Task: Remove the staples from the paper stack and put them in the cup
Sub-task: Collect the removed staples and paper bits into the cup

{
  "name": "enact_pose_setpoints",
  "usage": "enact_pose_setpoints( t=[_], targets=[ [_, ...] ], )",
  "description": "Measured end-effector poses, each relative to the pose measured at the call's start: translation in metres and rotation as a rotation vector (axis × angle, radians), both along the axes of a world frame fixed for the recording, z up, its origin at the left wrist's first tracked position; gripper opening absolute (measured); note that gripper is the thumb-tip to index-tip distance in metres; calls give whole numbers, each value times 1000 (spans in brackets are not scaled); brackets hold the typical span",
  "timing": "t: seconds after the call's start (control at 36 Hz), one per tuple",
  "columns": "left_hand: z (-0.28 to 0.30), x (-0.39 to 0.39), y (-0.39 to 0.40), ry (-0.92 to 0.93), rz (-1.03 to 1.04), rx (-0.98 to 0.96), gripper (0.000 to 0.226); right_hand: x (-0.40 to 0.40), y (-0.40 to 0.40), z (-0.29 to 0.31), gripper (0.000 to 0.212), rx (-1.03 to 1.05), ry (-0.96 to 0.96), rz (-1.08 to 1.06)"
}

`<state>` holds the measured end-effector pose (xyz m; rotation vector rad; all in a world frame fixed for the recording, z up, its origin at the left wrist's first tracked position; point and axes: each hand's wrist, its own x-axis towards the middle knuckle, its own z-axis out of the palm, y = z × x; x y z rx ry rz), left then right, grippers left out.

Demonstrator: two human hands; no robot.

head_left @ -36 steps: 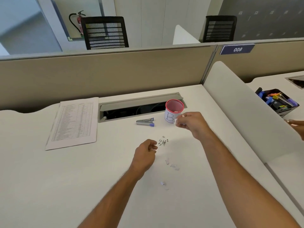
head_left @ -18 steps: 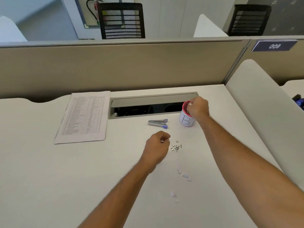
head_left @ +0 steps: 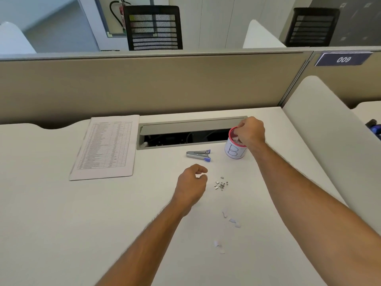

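A white cup (head_left: 234, 151) with a pink rim and a handwritten letter stands at the middle right of the desk. My right hand (head_left: 250, 132) hovers over its mouth with bunched fingertips dipped inside; white bits show under them. A small pile of loose staples (head_left: 221, 184) lies on the desk. Just left of it rests my left hand (head_left: 191, 182), fingers loosely curled, with nothing visible in it. The paper stack (head_left: 106, 147) lies flat at the left. A metal staple remover (head_left: 198, 154) with blue tips sits between the stack and the cup.
Torn paper scraps (head_left: 231, 219) are scattered nearer to me. An open cable tray (head_left: 185, 139) runs along the back of the desk below a beige partition (head_left: 144, 85). A white divider (head_left: 329, 129) borders the right side.
My right hand moved from the front of the cup to over its mouth, fingertips now inside. My left hand stayed beside the staples.
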<state>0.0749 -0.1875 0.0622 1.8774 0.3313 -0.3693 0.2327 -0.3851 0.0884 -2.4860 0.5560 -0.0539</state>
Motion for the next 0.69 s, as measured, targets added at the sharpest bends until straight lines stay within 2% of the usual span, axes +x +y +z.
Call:
enact_pose_setpoints(
  t=[0.17,0.36,0.44,0.61,0.69],
  targets=[
    [3,-16,7,10,2,42,25,-17,0,12,18,-24,-108,-25],
    [-1,-46,11,92,-17,70,26,-66,10,5,21,-68,-203,48],
    [-6,-59,8,141,-40,83,25,-90,10,-10,24,-69,-140,87],
    [-16,-87,-1,198,-92,165,21,-143,12,-46,27,2,187,266],
    [-21,-99,-6,224,-119,207,21,-171,17,-57,36,74,272,345]
  ],
)
